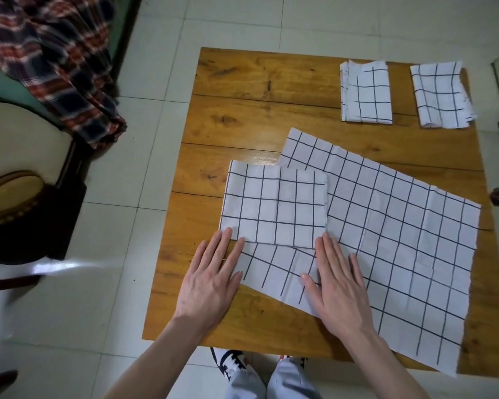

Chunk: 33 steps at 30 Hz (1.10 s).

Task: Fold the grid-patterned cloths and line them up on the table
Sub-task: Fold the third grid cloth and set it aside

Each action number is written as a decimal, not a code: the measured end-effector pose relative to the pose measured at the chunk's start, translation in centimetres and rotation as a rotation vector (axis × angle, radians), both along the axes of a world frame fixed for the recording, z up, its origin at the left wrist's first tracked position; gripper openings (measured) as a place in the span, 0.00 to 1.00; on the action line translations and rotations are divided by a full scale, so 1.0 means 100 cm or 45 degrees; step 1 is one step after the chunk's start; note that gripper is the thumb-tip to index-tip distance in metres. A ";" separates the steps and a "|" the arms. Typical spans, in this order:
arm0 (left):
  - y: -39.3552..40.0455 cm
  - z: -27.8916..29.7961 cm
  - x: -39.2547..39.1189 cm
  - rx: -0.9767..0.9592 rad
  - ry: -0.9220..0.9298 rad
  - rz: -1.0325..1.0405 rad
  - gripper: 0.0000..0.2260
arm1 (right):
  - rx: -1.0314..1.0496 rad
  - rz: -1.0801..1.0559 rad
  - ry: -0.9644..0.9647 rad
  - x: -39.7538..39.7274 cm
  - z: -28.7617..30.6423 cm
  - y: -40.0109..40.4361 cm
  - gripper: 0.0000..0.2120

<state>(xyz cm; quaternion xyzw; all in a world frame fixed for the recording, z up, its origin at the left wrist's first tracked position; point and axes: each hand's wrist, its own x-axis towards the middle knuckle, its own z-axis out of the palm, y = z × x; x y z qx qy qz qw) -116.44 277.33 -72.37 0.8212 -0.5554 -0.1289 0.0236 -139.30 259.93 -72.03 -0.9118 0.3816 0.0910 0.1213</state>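
**Pressing a half-folded grid cloth flat**

Pressing down with straight, spread fingers, both hands lie flat at the near edge of the folded cloth (274, 204), which sits on the near left part of the wooden tabletop (242, 90). The left hand (211, 279) rests mostly on bare wood, its fingertips touching the cloth's near left corner. The right hand (336, 286) lies on the spread cloth (401, 243) beneath, its fingertips reaching the folded cloth's near right corner. Neither hand grips anything.

The spread cloth lies askew under the folded one, running from mid-table to the near right corner, where it hangs over the edge.

At the far right, well apart from the hands, two folded cloths stand side by side: the left finished cloth (366, 92) and the right finished cloth (441, 95). A plaid fabric (55, 59) hangs at far left, off the table, above a chair (20, 145). Shoes (231, 364) show below the near edge.
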 end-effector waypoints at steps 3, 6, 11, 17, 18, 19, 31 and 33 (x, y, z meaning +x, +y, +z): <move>-0.003 0.002 -0.005 -0.032 0.012 0.030 0.27 | 0.012 -0.004 -0.004 0.001 0.003 -0.002 0.35; -0.012 0.005 -0.012 -0.086 0.024 0.093 0.26 | 0.040 -0.055 -0.054 0.006 0.012 -0.003 0.35; -0.042 0.013 -0.024 -0.155 0.071 0.074 0.26 | 0.165 -0.357 -0.348 0.028 0.034 -0.006 0.29; -0.077 0.016 -0.029 -0.089 0.069 -0.072 0.26 | 0.487 -0.846 -0.638 0.042 0.050 -0.019 0.24; -0.079 0.015 -0.030 -0.074 0.055 -0.077 0.26 | 0.561 -0.903 -0.639 0.043 0.050 -0.022 0.24; -0.080 0.013 -0.031 -0.061 0.037 -0.078 0.26 | 0.596 -0.927 -0.625 0.043 0.050 -0.025 0.24; -0.081 0.011 -0.028 0.015 -0.049 -0.134 0.26 | 0.706 -1.176 -0.646 0.066 0.040 -0.023 0.22; -0.082 0.011 -0.025 0.019 -0.036 -0.162 0.27 | 0.734 -1.241 -0.731 0.071 0.045 -0.021 0.19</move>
